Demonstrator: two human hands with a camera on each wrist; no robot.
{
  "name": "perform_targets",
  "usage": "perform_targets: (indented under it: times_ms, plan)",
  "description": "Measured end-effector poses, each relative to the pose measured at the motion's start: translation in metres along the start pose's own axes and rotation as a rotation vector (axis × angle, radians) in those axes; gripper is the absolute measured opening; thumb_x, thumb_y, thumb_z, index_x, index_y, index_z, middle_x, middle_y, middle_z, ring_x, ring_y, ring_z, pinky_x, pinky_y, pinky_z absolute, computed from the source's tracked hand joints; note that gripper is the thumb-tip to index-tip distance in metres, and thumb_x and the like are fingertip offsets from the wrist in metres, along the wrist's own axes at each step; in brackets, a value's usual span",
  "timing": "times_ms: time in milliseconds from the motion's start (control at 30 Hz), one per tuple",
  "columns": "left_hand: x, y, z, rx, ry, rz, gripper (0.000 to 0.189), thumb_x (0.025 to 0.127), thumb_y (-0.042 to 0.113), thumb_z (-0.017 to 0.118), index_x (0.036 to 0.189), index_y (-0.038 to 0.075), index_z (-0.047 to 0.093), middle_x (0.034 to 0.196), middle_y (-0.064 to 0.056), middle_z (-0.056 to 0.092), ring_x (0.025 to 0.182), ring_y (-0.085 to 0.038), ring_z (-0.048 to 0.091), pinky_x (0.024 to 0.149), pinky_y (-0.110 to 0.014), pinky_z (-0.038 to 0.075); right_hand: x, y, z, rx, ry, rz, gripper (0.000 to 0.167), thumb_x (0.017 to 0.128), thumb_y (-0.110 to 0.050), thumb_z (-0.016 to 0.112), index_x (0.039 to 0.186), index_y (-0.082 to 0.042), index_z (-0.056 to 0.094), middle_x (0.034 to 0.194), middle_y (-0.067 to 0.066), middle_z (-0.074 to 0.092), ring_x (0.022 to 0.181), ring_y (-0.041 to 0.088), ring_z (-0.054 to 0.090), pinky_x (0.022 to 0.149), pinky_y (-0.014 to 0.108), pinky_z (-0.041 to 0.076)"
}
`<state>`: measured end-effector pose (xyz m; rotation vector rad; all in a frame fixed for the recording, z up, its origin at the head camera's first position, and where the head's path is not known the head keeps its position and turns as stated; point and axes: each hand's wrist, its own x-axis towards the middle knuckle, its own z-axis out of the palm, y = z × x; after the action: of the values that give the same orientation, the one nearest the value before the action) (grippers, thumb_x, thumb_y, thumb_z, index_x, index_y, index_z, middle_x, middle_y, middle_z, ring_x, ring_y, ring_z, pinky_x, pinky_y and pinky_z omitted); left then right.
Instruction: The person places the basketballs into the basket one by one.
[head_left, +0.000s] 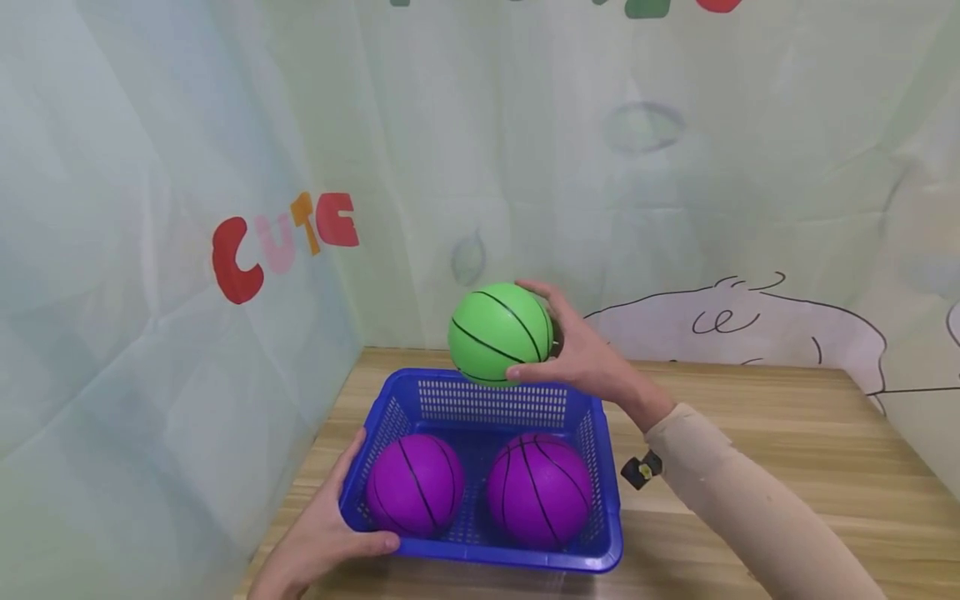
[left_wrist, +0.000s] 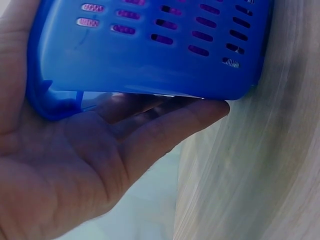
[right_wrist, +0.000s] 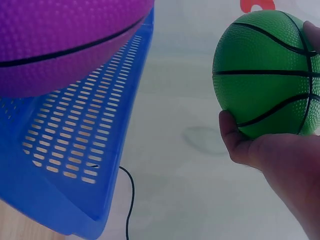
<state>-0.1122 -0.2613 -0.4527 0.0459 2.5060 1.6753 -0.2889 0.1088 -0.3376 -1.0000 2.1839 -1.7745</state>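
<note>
A small green basketball is held up in my right hand, over the far rim of a blue plastic basket. The thumb is on the ball's near lower side and the fingers are around its right side. My left hand holds the basket's near left corner, its thumb on the front rim. In the left wrist view the fingers reach along the basket's outer wall. Inside the basket sit two purple basketballs, one on the left and one on the right.
The basket stands on a wood-grain table. A pale printed cloth hangs behind and along the left side, with coloured letters on it. A small black object shows beside the right forearm. A thin black cable appears near the basket in the right wrist view.
</note>
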Motion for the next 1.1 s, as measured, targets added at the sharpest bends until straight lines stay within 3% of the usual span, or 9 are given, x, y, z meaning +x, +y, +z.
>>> perform_targets:
  times_ms: [333,667,1100]
  plan:
    - [0.0,-0.003,-0.001,0.01,0.007,0.006,0.149,0.074,0.024,0.105,0.181,0.026,0.001,0.182,-0.031,0.014,0.16,-0.058,0.033,0.126,-0.078,0.024,-0.002,0.007,0.003,-0.029,-0.026,0.016,0.118,0.085,-0.022,0.099,0.175,-0.035,0.024,0.162,0.014,0.047,0.134,0.038,0.068,0.104,0.052,0.063]
    - [0.001,0.0,0.0,-0.002,0.006,0.007,0.149,0.074,0.026,0.105,0.181,0.024,0.001,0.182,-0.031,0.016,0.159,-0.057,0.035,0.126,-0.077,0.024,-0.004,0.007,0.004,-0.051,-0.034,0.025,0.116,0.083,-0.023,0.1,0.172,-0.043,0.028,0.156,0.016,0.052,0.13,0.037,0.07,0.104,0.052,0.063]
    - [0.0,0.002,0.0,-0.009,0.008,0.005,0.149,0.074,0.025,0.105,0.181,0.025,0.002,0.183,-0.029,0.014,0.161,-0.057,0.031,0.127,-0.077,0.024,-0.003,0.019,0.015,-0.196,-0.192,0.073,0.113,0.083,-0.033,0.1,0.171,-0.043,0.03,0.157,0.005,0.052,0.135,0.029,0.065,0.108,0.051,0.059]
